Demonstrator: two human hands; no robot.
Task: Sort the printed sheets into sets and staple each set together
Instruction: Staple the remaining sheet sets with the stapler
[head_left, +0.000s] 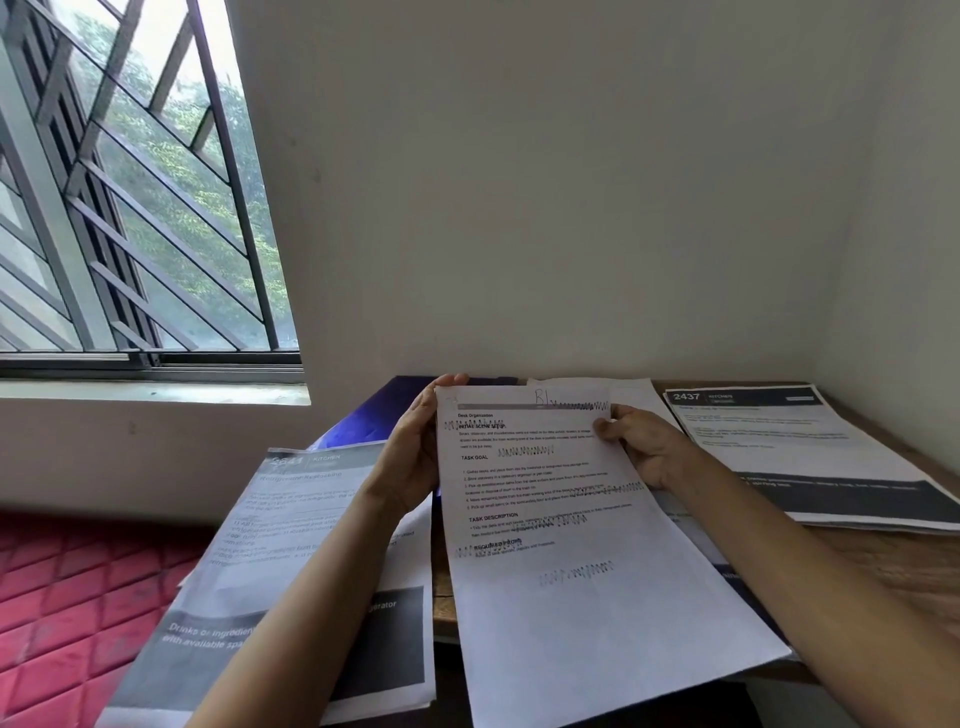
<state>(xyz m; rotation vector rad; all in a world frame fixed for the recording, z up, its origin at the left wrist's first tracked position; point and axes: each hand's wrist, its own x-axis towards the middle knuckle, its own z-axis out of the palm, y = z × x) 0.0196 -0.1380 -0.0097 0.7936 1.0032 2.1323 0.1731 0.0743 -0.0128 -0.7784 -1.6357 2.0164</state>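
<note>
White printed sheet, long axis pointing away, was pinched at its far corners by left hand and right hand, between left grey-banded paper stack and right grey-banded paper stack.

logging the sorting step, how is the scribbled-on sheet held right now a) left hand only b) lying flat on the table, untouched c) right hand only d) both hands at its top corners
d: the left hand holds the scribbled sheet at its top left corner, and the right hand pinches the top right.
</note>
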